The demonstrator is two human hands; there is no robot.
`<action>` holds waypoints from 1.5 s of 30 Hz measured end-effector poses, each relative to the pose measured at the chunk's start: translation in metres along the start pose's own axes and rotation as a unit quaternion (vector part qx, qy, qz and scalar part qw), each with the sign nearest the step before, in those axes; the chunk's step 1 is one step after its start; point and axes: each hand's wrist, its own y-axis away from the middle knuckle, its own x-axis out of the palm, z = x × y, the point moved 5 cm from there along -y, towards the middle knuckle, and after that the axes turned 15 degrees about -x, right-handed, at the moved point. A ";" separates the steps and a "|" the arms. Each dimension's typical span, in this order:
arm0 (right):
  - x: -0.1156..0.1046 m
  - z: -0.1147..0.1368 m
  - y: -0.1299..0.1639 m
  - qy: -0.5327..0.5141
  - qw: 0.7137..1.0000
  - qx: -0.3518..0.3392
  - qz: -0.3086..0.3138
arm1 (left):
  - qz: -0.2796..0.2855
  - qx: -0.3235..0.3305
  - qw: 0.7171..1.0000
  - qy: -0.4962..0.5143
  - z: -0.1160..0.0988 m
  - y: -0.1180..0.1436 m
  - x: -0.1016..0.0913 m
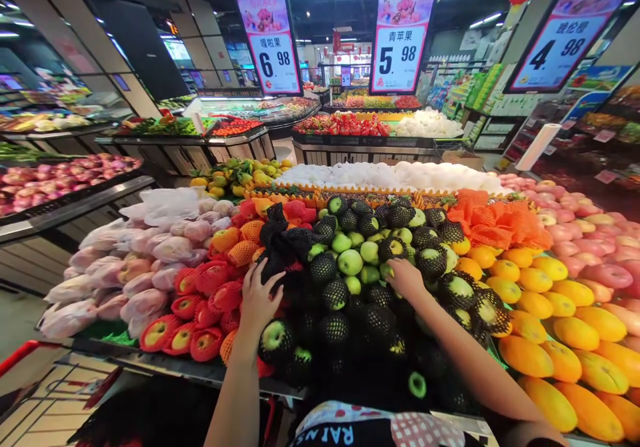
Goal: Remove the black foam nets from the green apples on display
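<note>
Green apples (pixel 350 262) lie heaped in front of me, many wrapped in black foam nets (pixel 336 327). My left hand (pixel 261 295) is at the left edge of this heap, its fingers bent and spread apart. It is beside a bunch of loose black foam nets (pixel 277 237); whether it touches them I cannot tell. My right hand (pixel 404 278) reaches into the bare apples, with its fingers closed on a green apple (pixel 386 271). That apple is partly hidden by the fingers. Netted apples (pixel 431 260) sit just right of this hand.
Apples in red foam nets (pixel 205 314) and bagged fruit (pixel 150 287) are on the left. Oranges (pixel 533 280), yellow mangoes (pixel 540 354) and an orange net pile (pixel 495 220) lie right. A cart (pixel 60 387) stands at lower left. Price screens (pixel 401 40) hang above.
</note>
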 end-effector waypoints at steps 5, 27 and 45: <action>0.004 0.028 -0.060 0.041 0.997 -0.062 -0.020 | 0.010 -0.011 0.999 -0.032 -0.001 0.003 0.011; -0.064 0.013 0.006 -0.127 0.959 -0.055 -0.249 | -0.062 -0.015 0.995 0.076 -0.015 0.044 -0.029; 0.042 0.092 0.127 -0.385 0.896 -0.195 -0.103 | -0.017 -0.077 0.965 0.249 -0.036 0.047 -0.014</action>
